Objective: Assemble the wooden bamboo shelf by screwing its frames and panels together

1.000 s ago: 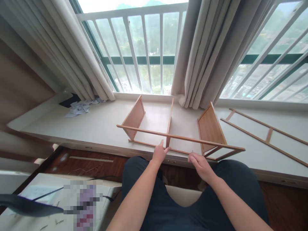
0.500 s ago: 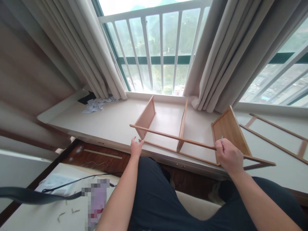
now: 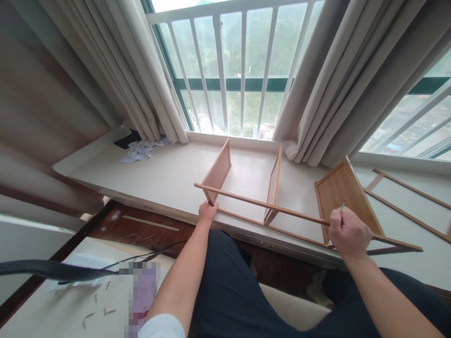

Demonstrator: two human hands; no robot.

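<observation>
A wooden shelf frame (image 3: 243,200) lies on its side on the white window ledge, with upright panels joined by long thin rails. My left hand (image 3: 207,212) is closed around the frame's lower left corner, beneath the end panel (image 3: 219,170). Farther right, my right hand (image 3: 350,233) makes a fist at the upper rail, close to the right-hand panel (image 3: 347,199). A thin metal tip (image 3: 343,206) pokes out above that fist; the rest of it is hidden by the fingers.
A separate ladder-like wooden frame (image 3: 412,204) lies at the right of the ledge (image 3: 155,173). Crumpled white paper (image 3: 139,151) is at the left by the curtain (image 3: 165,108). Lower left, a white table (image 3: 45,312) carries small metal pieces (image 3: 109,311) and a black strap (image 3: 63,271).
My left hand has gone from spread fingers beside the frame to a grip on its lower left corner. In the view, the frame and my right hand sit slightly farther right.
</observation>
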